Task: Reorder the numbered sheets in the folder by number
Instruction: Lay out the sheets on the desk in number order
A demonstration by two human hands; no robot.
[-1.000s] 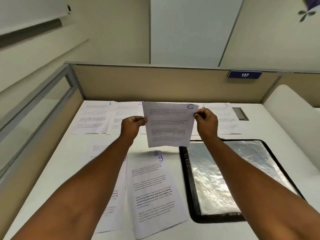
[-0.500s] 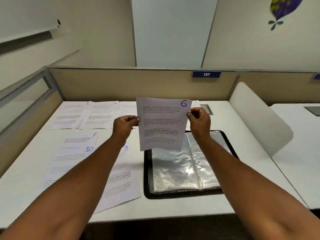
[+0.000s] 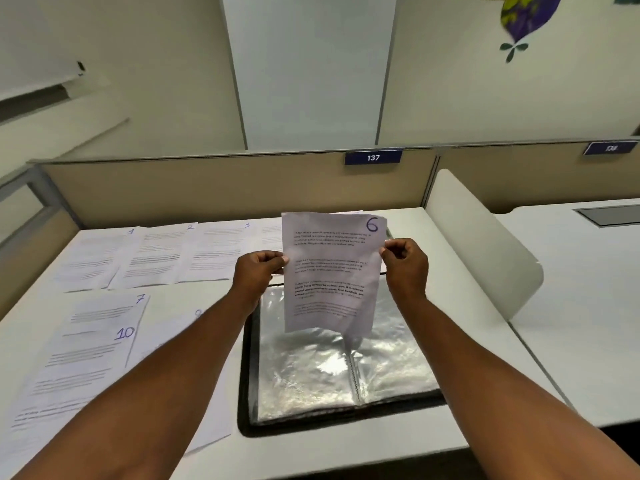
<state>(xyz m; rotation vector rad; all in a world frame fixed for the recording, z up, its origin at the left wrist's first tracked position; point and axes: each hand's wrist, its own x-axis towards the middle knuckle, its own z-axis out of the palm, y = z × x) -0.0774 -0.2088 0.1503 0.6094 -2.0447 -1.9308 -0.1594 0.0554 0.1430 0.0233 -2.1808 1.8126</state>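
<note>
— Which step is this?
— Sorting, I'd judge: sheet 6 (image 3: 332,271) hangs upright in the air, left hand (image 3: 256,271) pinching its left edge, right hand (image 3: 405,268) pinching its right edge.
— And the display folder (image 3: 246,375)?
— It lies open just below both hands; its clear sleeves (image 3: 304,375) look empty. Beyond the left hand lie sheet 1 (image 3: 100,254), sheet 2 (image 3: 156,254) and sheet 3 (image 3: 221,251); left of that hand's forearm, sheet 7 (image 3: 107,310) and sheet 10 (image 3: 79,368).
— Next?
— Likely laying it flat in number order.
</note>
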